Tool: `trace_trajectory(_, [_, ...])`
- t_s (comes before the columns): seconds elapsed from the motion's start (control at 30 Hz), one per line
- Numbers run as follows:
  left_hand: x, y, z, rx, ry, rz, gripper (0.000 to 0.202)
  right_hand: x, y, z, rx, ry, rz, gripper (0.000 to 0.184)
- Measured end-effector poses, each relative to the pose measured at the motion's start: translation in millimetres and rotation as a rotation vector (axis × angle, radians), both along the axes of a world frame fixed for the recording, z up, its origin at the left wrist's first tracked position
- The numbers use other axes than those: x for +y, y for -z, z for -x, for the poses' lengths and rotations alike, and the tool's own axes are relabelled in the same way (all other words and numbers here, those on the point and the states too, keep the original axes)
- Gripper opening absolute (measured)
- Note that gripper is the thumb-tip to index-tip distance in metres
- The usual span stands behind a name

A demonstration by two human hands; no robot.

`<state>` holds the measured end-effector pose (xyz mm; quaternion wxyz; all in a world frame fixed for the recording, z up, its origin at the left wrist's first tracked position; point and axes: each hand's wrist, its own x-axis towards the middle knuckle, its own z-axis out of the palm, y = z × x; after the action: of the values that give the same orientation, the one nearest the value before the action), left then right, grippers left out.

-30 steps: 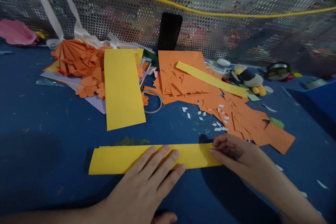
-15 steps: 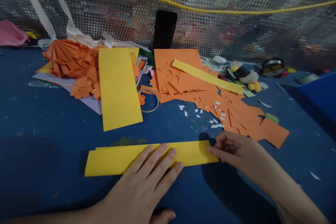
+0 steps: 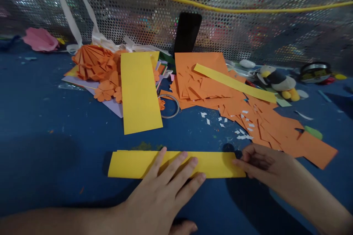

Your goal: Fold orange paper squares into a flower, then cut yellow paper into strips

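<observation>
A folded strip of yellow paper (image 3: 127,164) lies lengthwise on the blue table in front of me. A thin sliver of its lower layer shows along the far left edge. My left hand (image 3: 162,194) rests flat across the strip's middle, fingers spread and pointing away from me. At the strip's right end, my right hand (image 3: 264,163) pinches the corner between thumb and curled fingers. Beyond the strip, a wider yellow paper sheet (image 3: 140,95) lies partly over orange paper flowers (image 3: 106,88).
Orange paper pieces (image 3: 204,77) pile up at centre and right, topped by a narrow yellow strip (image 3: 234,83). White scraps (image 3: 244,136), a tape ring (image 3: 178,108), a plush penguin (image 3: 278,80) and a leaning black phone (image 3: 188,33) are nearby. Perforated metal mesh (image 3: 124,14) stands behind.
My view has turned left, so everything sits farther right in the picture. The left index finger has spread away from the others. The right hand keeps its pinch at the strip's end.
</observation>
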<state>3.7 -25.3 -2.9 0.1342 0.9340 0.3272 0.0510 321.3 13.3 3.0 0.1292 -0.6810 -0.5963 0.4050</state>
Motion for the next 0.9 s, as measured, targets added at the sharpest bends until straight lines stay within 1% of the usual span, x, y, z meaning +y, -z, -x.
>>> trace_trajectory(0.23, [-1.0,-1.6,2.9,-0.018,-0.005,-0.001,0.069,1.8,-8.1,10.5,-0.013,0.046,-0.058,0.041])
trace_trajectory(0.37, [0.7,-2.1,1.9,-0.025,-0.008,0.010,0.068,1.8,-5.9,8.3,-0.025,0.044,-0.032,0.040])
trace_trajectory(0.57, [1.6,-2.1,2.2,-0.024,-0.004,0.031,0.069,0.6,-4.6,5.4,-0.019,0.026,-0.046,0.038])
trace_trajectory(0.7, [2.1,-3.2,3.7,-0.029,0.007,0.052,0.068,0.7,-5.7,5.5,-0.027,0.015,-0.026,0.036])
trace_trajectory(0.9, [1.3,-5.5,5.4,-0.025,0.017,0.095,0.068,-0.1,-3.2,2.6,0.013,0.011,0.038,0.032])
